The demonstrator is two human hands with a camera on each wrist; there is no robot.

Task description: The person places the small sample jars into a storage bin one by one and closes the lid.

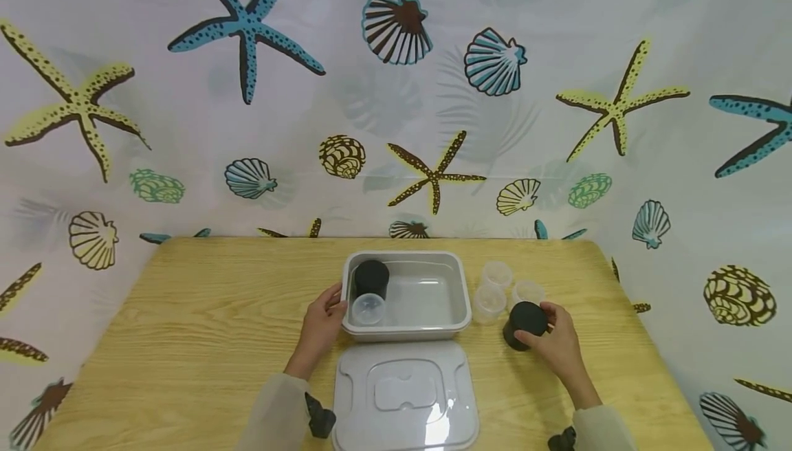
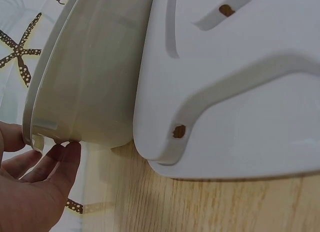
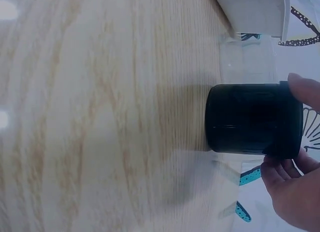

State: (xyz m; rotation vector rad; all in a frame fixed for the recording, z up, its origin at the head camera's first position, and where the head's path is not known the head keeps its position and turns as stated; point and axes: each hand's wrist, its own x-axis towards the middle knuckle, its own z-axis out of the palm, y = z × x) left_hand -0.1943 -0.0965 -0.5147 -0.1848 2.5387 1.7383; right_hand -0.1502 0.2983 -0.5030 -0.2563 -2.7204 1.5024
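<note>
blk jar (image 1: 526, 320) is gripped by r. hand (image 1: 557, 344) nr clear cups (image 1: 490, 302). white bin (image 1: 405, 333) is pinched at rim by l. hand (image 1: 323, 322).

The bin (image 1: 427, 300) stands near the middle of the worktop's (image 1: 204, 313) far edge, one jar (image 1: 372, 275) in its far left corner, a cup (image 1: 368, 309) just before that. The lid (image 1: 405, 396) lies in front, toward the near edge. Right of the bin are three cups (image 1: 489, 302), a second jar (image 1: 527, 319) before them.
</note>
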